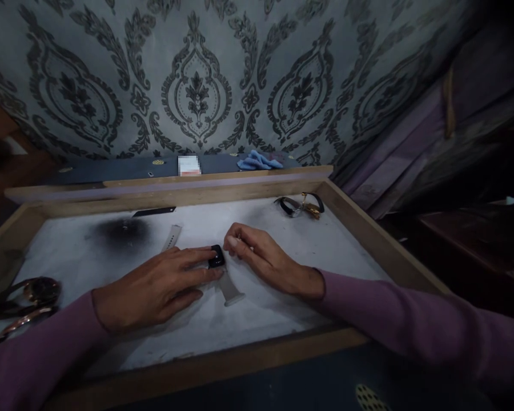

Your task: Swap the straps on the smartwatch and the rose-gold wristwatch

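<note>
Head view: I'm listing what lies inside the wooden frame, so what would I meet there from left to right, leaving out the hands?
Watches at the left end → black strip → smartwatch → watches at the far right. The pale strap piece overlaps the strip's span, so I leave it unranked.

In my tray [274, 319] lies a watch [217, 261]. Left of it are two watches [41, 290]. One strap [172, 237] and a strip [155, 212] lie behind-left of it, another strap [232, 290] in front, more watches [310, 206] behind-right, a card [189, 165] and cloth [259, 161] far behind.
</note>
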`<state>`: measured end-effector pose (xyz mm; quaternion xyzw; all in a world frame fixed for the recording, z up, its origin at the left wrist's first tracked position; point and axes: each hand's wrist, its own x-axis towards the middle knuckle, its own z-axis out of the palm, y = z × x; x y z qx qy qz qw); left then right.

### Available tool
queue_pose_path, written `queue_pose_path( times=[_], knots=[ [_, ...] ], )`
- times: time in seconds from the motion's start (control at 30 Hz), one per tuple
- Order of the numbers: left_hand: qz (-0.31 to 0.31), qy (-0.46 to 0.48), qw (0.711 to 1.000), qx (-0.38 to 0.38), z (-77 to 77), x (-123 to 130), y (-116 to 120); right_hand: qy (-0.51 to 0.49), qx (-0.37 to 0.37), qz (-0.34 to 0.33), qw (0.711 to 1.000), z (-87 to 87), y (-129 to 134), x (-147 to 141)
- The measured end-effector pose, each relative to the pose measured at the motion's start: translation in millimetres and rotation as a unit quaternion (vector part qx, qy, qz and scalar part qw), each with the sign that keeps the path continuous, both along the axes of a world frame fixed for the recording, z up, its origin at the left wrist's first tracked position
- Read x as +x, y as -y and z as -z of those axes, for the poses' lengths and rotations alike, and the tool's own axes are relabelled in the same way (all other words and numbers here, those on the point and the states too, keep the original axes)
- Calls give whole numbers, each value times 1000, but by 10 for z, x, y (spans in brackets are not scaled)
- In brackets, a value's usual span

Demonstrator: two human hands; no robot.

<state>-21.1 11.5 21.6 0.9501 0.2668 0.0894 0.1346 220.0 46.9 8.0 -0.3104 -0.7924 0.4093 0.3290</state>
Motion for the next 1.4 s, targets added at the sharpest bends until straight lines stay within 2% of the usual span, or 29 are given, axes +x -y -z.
queue_pose_path(
  times=[0.2,0.27,0.57,0.73,0.87,1.07,1.23,1.4],
  knots=[
    [1,-2,1000,-6,19,-20,-4,147,99,-34,984,2,24,101],
    [1,3,1000,-7,26,-26,-7,172,103,-30,979,28,39,92],
    [0,0,1000,-2,28,-27,-15,125,15,-4,992,106,18,-2],
    [4,-2,1000,-5,-1,-17,-12,30,-77,10,997,77,-27,-11],
    [1,-10,1000,1,-12,-10,3,-53,-168,13,984,73,-97,-7],
    [-4,1,1000,-3,-3,-25,12,-44,-99,67,992,-13,-81,4],
    [-3,2,1000,-10,11,-40,23,-80,-196,41,977,-13,-37,3],
    [12,-17,1000,1,3,-32,36,-89,-231,36,968,61,-43,34]
  ],
)
